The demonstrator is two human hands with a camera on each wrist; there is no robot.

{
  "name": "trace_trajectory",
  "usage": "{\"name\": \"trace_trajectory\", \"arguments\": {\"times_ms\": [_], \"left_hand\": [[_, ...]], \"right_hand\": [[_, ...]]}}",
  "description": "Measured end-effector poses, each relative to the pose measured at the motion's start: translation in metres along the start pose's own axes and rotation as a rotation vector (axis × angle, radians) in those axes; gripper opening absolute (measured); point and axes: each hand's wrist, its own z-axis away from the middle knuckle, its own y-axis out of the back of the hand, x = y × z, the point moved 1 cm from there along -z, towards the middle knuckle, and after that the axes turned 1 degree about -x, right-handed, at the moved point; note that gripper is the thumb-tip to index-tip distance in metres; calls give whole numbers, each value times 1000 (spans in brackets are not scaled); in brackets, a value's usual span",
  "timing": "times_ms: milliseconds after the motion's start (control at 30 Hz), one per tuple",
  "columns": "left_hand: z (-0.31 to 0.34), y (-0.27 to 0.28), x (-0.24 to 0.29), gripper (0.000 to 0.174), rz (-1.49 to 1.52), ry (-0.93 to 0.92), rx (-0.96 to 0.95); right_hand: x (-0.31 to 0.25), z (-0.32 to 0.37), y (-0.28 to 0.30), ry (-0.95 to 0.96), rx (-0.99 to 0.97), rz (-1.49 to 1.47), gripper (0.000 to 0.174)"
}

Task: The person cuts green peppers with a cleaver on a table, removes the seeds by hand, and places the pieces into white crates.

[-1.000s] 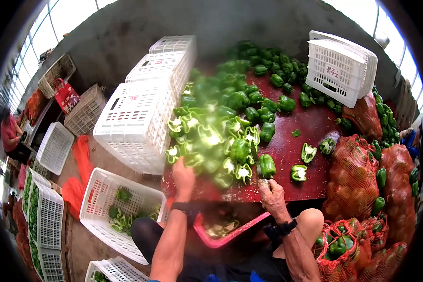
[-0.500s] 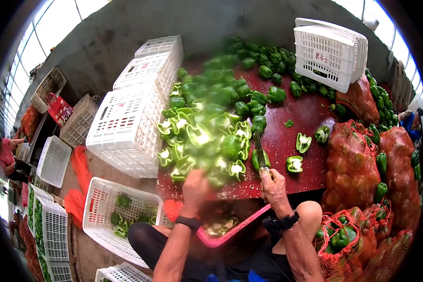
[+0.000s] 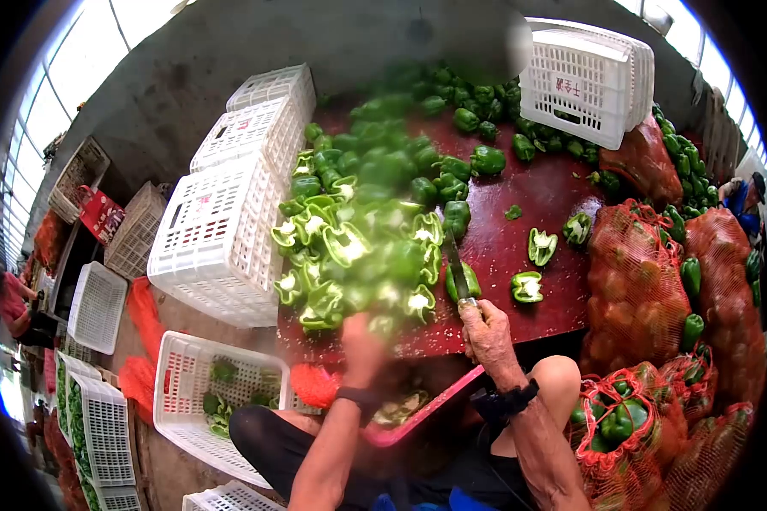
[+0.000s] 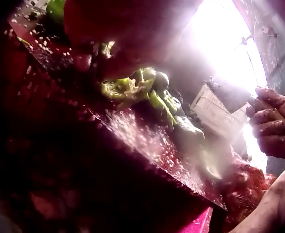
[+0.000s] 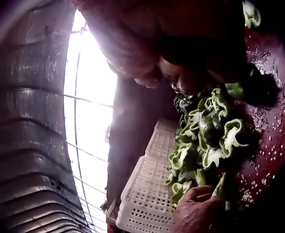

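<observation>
A shed for sorting and packing vegetables was shown. A big heap of green peppers [image 3: 383,170] was piled on a red table [image 3: 554,204] in the middle, and cut pepper halves [image 3: 528,287] were spread on it. White plastic crates [image 3: 222,230] were stacked at 10 o'clock, and one more crate [image 3: 584,81] was set at 1 o'clock. Red net sacks [image 3: 635,289] stuffed with peppers were heaped at 3 o'clock. A floor crate [image 3: 187,375] with cut pieces was placed at 8 o'clock. A bare grey wall [image 3: 230,51] and big windows [image 3: 77,68] were seen at 11 o'clock.
</observation>
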Motion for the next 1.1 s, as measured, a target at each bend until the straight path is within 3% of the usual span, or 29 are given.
{"name": "trace_trajectory", "arguments": {"times_ms": [67,100,200,233,400,600,633,733,833,900,967,1100], "left_hand": [[1,11,5,30,8,14,-15],[3,12,1,32,-7,22,-14],[11,16,-8,33,-66,-31,-35],[14,17,-11,34,-62,-69,-17],[20,35,6,34,-105,-281,64],[27,32,8,33,-57,-274,76],[27,30,8,33,-57,-284,83],[31,28,6,32,-56,-287,85],[32,25,18,31,-31,-298,49],[33,28,24,30,-28,-325,21],[39,23,23,30,70,-241,19],[42,25,20,21,274,4,-9]], "right_hand": [[11,0,-4,37,-25,37,31],[8,4,-5,-50,-63,54,31],[24,4,-18,345,11,432,26],[19,10,-20,254,32,496,26],[32,-6,-20,341,263,666,25],[43,-42,-15,405,317,674,32],[40,-37,-16,482,401,780,34],[17,-5,-29,621,289,735,31],[38,16,-54,530,4,603,25],[63,18,-66,124,-191,296,27],[81,20,-74,-83,-270,150,27],[79,25,-72,141,-371,68,26]]}}
